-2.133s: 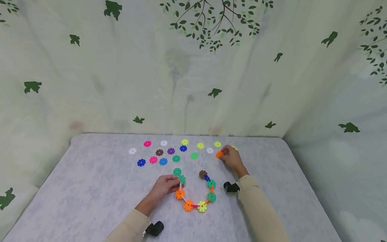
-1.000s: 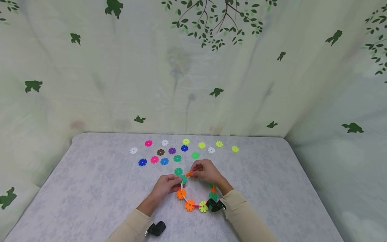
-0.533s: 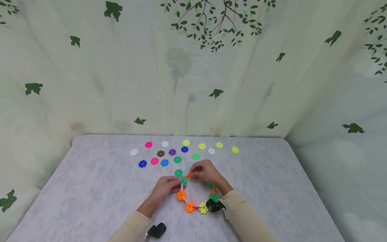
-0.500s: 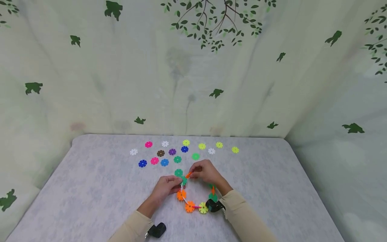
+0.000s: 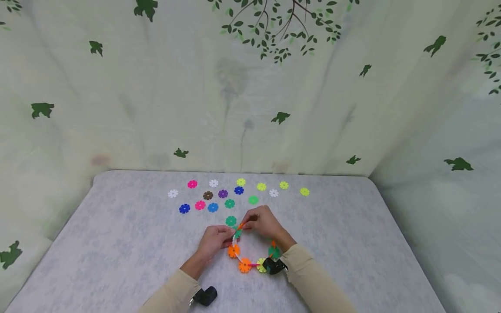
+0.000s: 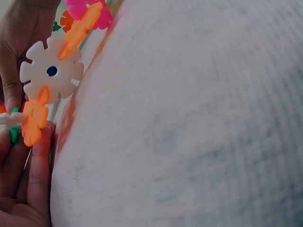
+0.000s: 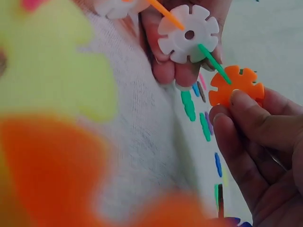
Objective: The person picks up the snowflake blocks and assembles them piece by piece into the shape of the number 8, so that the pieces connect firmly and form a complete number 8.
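Orange disc (image 7: 247, 87), 1, pinched; hands (image 5: 213, 240) (image 5: 263, 220), 2; loose yellow discs (image 5: 261, 187), 4.

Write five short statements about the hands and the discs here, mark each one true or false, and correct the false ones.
1. The right hand pinches an orange disc, and the left hand holds a chain of discs. True.
2. Everything outside the chain is stacked in one tower. False: the loose discs lie spread out on the table.
3. A purple disc lies among the loose ones. True.
4. The clothing in view is bright red. False: beige sleeves show.
5. In the head view, a brown disc lies to the left of the purple one. True.
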The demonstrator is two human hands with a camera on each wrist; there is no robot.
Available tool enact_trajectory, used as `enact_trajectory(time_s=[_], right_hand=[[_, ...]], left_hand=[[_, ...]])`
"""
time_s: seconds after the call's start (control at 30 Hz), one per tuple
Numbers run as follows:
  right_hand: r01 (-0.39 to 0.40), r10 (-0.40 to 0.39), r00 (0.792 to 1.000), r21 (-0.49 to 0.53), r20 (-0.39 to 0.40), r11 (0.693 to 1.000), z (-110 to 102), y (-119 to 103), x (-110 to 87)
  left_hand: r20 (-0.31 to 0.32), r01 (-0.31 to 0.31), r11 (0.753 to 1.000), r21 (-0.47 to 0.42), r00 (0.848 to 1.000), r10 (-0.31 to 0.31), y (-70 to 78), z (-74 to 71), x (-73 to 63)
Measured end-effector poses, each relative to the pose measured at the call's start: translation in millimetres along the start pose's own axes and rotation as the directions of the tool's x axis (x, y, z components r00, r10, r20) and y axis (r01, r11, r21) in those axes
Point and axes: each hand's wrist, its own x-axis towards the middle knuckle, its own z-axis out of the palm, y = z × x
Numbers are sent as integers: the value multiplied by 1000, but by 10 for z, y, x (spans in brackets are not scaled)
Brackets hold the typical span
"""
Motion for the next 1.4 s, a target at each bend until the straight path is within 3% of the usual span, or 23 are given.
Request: enact_trajectory(time_s=[0.2, 0.33, 0.43, 0.57, 0.67, 0.77, 0.87, 0.93, 0.97, 1.13, 1.23, 1.4], right_hand=[[-32, 33, 997, -4, 64, 999, -53, -18, 6], [20, -17, 991, -18, 135, 1000, -63, -45, 18], [51, -44, 981, -35, 190, 998, -70, -96, 31], [33, -18, 970, -60, 241, 998, -175, -141, 49], [-9, 28, 986, -117, 163, 993, -387, -47, 69], [-131, 131, 991, -172, -13, 976, -640, 164, 115], [-301, 269, 947, -190, -177, 935, -821, 381, 180], [-389, 342, 910, -198, -234, 900, -872, 501, 221], [-428, 374, 892, -209, -253, 880, -877, 548, 241], [-489, 418, 864, -270, -281, 829, -845, 671, 313], [-495, 415, 859, -279, -300, 823, -832, 671, 339], [-491, 410, 854, -235, -320, 839, -800, 666, 324]], left_hand=[[122, 35, 999, 6, 992, -35, 16, -53, -38], [206, 27, 999, 42, 978, -35, 30, -88, -86], [245, 3, 998, 61, 969, -18, 42, -88, -99], [266, 1, 999, 50, 964, -14, 45, -85, -103], [277, 21, 1000, 6, 961, -22, 45, -99, -107], [293, 41, 998, -42, 956, -27, 38, -123, -107], [304, 44, 997, -67, 952, -21, 25, -145, -101], [304, 51, 996, -73, 952, -26, 13, -148, -91], [303, 52, 996, -75, 953, -27, 6, -150, -89], [297, 46, 997, -61, 955, -26, 1, -138, -88], [290, 16, 999, -47, 957, -2, 4, -138, -85], [290, 11, 998, -64, 957, 8, -7, -165, -76]])
